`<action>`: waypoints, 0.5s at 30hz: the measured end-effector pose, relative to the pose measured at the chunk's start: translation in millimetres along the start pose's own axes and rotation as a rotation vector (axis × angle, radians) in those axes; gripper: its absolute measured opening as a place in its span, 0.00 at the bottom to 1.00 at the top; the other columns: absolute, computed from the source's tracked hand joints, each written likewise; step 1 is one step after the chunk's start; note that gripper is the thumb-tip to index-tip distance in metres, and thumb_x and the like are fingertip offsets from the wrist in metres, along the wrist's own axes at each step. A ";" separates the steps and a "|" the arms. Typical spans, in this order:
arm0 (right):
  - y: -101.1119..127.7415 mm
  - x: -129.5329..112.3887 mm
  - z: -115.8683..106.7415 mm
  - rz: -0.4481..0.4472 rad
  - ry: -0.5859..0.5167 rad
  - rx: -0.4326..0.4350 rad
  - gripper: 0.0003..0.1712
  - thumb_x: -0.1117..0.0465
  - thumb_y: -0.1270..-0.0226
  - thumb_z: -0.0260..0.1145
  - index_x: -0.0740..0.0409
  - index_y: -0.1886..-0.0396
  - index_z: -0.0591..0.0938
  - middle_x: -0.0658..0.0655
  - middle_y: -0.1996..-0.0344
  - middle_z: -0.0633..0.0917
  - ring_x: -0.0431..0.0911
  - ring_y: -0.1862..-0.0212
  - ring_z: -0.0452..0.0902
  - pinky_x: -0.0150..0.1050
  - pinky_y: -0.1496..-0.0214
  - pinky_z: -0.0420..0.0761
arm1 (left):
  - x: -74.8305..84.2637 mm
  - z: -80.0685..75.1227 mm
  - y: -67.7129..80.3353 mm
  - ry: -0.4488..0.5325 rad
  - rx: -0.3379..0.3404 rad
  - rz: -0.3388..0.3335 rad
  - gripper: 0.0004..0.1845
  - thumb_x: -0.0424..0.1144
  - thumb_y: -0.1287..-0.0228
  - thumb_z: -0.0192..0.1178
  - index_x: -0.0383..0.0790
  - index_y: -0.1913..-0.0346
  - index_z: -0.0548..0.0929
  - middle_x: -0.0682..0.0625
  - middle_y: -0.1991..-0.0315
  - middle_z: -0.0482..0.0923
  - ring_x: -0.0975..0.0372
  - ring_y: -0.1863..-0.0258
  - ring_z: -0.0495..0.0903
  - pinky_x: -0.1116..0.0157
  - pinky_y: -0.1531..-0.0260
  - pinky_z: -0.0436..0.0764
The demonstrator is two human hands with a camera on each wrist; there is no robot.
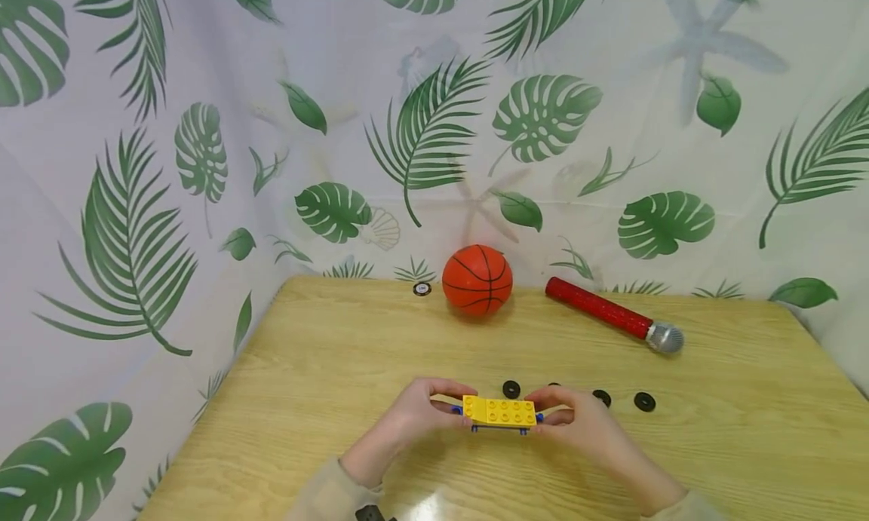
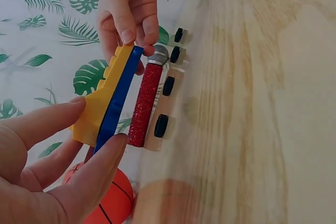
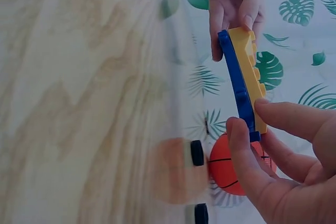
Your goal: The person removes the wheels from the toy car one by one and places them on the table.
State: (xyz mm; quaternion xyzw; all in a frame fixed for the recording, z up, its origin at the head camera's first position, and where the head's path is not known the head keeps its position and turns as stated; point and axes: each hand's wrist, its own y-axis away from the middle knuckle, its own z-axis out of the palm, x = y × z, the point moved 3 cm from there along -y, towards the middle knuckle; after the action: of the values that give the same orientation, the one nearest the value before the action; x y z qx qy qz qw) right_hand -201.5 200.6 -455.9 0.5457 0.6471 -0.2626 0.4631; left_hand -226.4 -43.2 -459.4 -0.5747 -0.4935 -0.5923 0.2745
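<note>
A yellow toy block car body (image 1: 502, 412) with studs on top and a blue base (image 2: 118, 98) is held above the table between both hands. My left hand (image 1: 417, 415) pinches its left end between thumb and fingers. At the opposite end my right hand (image 1: 584, 423) pinches it the same way. No wheels sit on the blue base's side pegs. Several small black wheels lie on the table behind the hands, among them one wheel (image 1: 511, 389) between the hands and another wheel (image 1: 644, 402) at the right; the right hand partly hides some.
An orange toy basketball (image 1: 477, 280) rests at the back of the wooden table (image 1: 305, 370). To its right lies a red glittery microphone (image 1: 604, 310) with a silver head. A small black-and-white disc (image 1: 422, 289) lies near the back edge, before the leaf-patterned cloth (image 1: 271, 167).
</note>
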 end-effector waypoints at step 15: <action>-8.4 16.4 6.9 0.057 0.171 0.029 0.21 0.68 0.48 0.77 0.61 0.52 0.84 0.54 0.64 0.85 0.46 0.64 0.84 0.41 0.62 0.86 | -9.2 7.6 -6.9 -0.329 -0.023 0.098 0.18 0.29 0.47 0.73 0.42 0.51 0.87 0.47 0.52 0.84 0.58 0.60 0.84 0.62 0.58 0.85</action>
State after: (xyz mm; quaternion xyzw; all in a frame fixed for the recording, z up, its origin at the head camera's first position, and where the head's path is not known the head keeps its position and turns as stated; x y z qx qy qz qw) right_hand -206.9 200.1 -474.7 0.5912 0.6645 -0.2109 0.4055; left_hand -227.7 -36.1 -471.1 -0.6903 -0.4964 -0.4817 0.2122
